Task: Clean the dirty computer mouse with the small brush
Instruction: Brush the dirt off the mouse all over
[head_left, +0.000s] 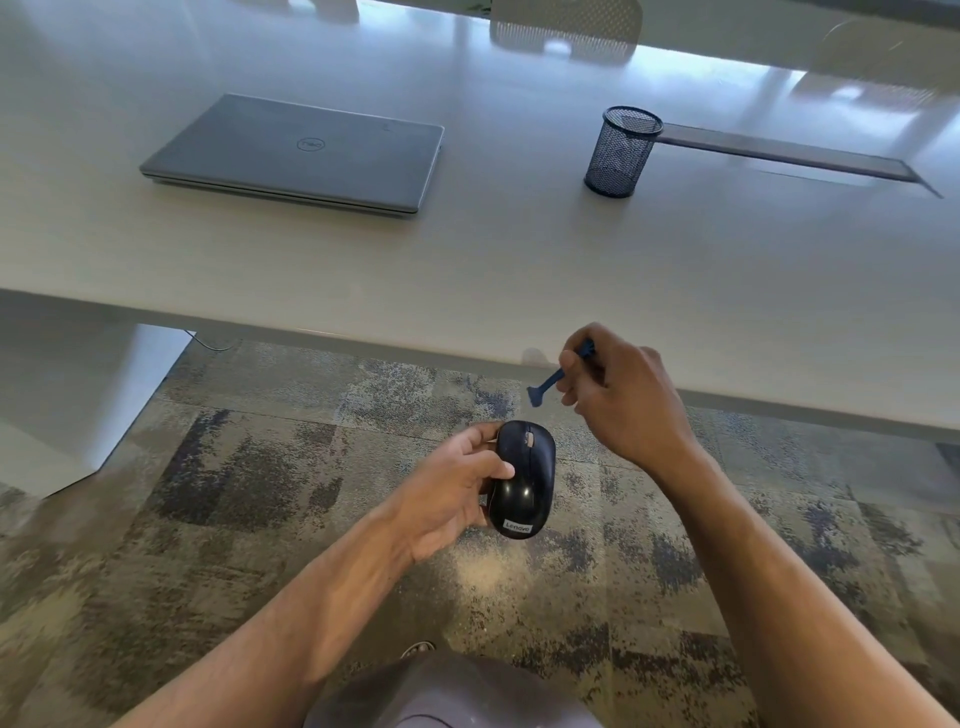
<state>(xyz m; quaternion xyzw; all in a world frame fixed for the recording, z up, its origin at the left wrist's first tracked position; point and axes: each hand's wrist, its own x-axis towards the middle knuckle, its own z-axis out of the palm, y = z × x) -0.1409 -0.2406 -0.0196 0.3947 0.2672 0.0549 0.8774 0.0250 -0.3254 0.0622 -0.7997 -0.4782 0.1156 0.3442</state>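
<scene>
My left hand (447, 493) grips a black computer mouse (523, 480) from its left side, top face up, with a white label at its near end. It is held over the carpet, below the table edge. My right hand (623, 400) is closed on a small blue brush (550, 382). The brush head points down and to the left and hangs a little above the mouse's far end, apart from it.
A white table (493, 270) stretches ahead with a closed grey laptop (301, 153) at the left and a black mesh pen cup (621, 150) at the right. A cable slot (789, 156) runs beyond the cup. Patterned carpet (234, 493) lies below, and my knee (447, 691) shows at the bottom.
</scene>
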